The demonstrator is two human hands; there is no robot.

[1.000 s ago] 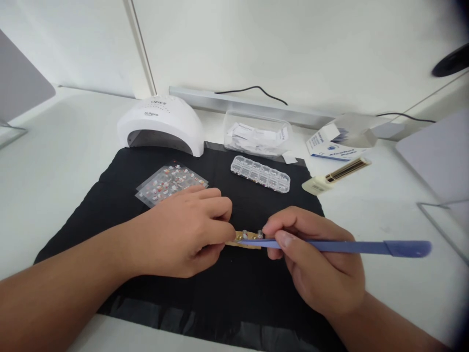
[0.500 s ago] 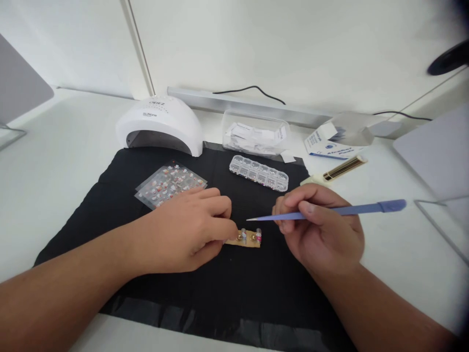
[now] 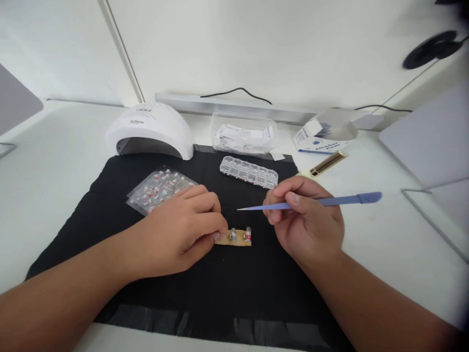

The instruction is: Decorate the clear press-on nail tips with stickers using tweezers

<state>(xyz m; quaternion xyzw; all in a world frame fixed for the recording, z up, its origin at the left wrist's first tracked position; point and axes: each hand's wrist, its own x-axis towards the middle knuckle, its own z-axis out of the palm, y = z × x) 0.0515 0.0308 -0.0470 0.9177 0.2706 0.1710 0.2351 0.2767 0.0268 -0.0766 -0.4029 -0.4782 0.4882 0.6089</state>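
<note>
My left hand [image 3: 179,232] rests on the black mat [image 3: 205,288], its fingertips pinching the left end of a small tan cardboard strip [image 3: 237,238] that carries a few false nails. My right hand [image 3: 306,222] hovers just right of the strip and grips a blue pointed tool [image 3: 330,201], held nearly level with its fine tip aimed left, above the strip and not touching it. A sheet of nail stickers [image 3: 158,187] lies beyond my left hand.
A white nail lamp [image 3: 148,129] stands at the mat's far left corner. A clear compartment box [image 3: 248,171], a clear tub of sachets [image 3: 242,134], a blue-white carton [image 3: 322,139] and a gold-and-cream tool [image 3: 326,165] lie behind.
My right hand lifted the blue tool off the strip and drew it up and back. My left hand stayed on the strip's end. The view shifted slightly.
</note>
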